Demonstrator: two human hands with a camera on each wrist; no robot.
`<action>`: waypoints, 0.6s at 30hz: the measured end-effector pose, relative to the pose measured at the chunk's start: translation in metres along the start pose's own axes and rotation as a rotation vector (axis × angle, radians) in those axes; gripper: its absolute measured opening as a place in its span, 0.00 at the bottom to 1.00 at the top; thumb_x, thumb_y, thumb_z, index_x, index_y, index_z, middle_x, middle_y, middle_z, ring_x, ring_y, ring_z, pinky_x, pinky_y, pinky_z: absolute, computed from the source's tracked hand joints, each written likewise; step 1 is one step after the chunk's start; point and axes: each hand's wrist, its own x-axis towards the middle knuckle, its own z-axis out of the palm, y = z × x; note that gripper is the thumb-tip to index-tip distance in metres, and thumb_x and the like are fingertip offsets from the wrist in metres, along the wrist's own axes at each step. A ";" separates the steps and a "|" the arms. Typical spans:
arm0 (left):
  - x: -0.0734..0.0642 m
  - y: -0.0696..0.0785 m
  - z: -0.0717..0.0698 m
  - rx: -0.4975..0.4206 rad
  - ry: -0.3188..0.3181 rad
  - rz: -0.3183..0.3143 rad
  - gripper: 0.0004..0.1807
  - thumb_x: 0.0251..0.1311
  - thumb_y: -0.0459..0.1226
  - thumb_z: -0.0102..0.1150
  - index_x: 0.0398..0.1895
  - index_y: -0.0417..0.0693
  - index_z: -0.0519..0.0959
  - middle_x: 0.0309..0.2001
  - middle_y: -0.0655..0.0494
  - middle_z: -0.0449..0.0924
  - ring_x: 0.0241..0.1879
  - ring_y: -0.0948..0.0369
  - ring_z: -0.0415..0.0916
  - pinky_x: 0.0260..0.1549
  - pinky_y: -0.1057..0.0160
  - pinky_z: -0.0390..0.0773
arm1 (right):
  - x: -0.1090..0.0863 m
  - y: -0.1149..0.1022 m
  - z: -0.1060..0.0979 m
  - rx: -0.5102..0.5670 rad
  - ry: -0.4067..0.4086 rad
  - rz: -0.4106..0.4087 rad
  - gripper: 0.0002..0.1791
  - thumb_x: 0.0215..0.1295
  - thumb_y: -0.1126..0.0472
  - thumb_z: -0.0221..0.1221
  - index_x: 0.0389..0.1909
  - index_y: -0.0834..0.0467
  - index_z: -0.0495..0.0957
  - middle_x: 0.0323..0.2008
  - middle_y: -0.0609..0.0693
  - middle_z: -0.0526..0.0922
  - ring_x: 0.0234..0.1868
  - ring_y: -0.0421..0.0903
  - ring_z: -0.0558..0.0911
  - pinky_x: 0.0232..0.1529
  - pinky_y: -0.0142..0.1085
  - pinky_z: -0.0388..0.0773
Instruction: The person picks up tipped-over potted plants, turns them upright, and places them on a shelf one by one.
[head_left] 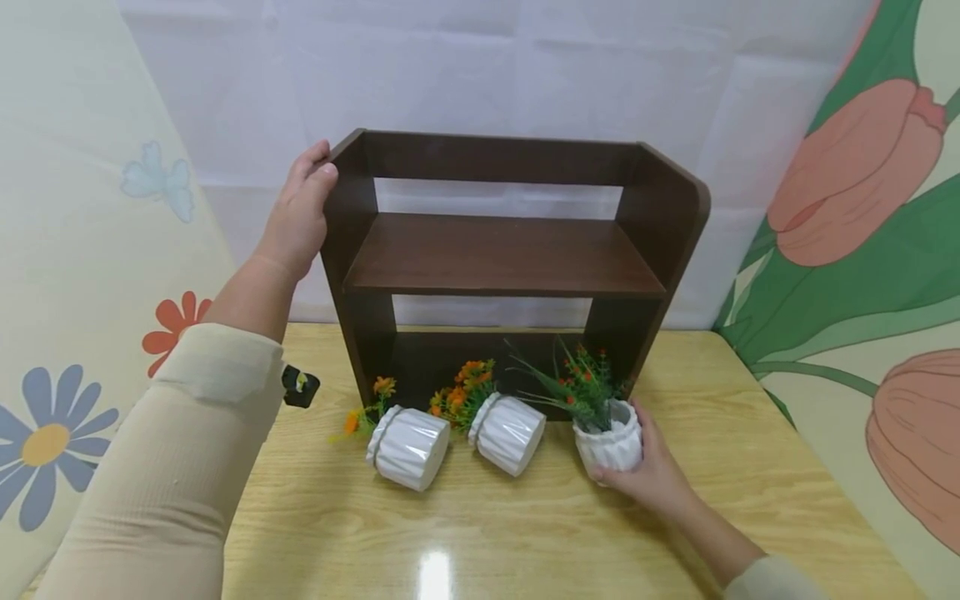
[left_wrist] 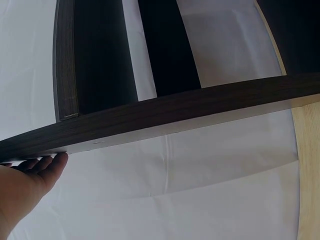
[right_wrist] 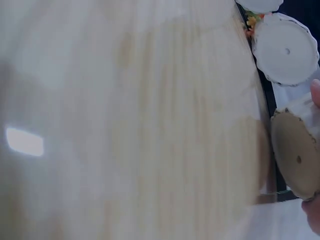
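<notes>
At the upper left corner of a dark brown two-tier shelf, my left hand touches the outer face of the side panel. The left wrist view has its fingertips against that panel, not wrapped round it. My right hand grips a white ribbed flowerpot with green grassy leaves and small red flowers, held fairly upright by the shelf's lower right front. Two more white flowerpots, a left one and a middle one, lie tipped over with orange flowers towards the shelf. Their undersides show in the right wrist view.
The shelf stands on a light wooden table against a white cloth backdrop. A small black object shows beside the left sleeve. Flower-patterned panels flank the table on both sides.
</notes>
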 end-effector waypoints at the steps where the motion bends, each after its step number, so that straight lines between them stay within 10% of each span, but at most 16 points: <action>1: 0.000 0.000 0.000 -0.001 0.000 0.001 0.31 0.74 0.54 0.28 0.78 0.67 0.45 0.80 0.61 0.41 0.77 0.58 0.40 0.75 0.49 0.43 | 0.000 0.001 0.001 0.012 0.003 0.001 0.64 0.40 0.59 0.78 0.75 0.61 0.47 0.64 0.68 0.66 0.58 0.62 0.73 0.57 0.53 0.70; 18: 0.001 -0.001 -0.001 -0.009 -0.005 0.005 0.31 0.74 0.54 0.27 0.78 0.67 0.45 0.80 0.61 0.41 0.77 0.58 0.41 0.75 0.49 0.44 | -0.004 0.003 0.018 0.131 0.021 0.073 0.66 0.40 0.62 0.78 0.75 0.63 0.43 0.68 0.68 0.61 0.67 0.65 0.64 0.67 0.62 0.56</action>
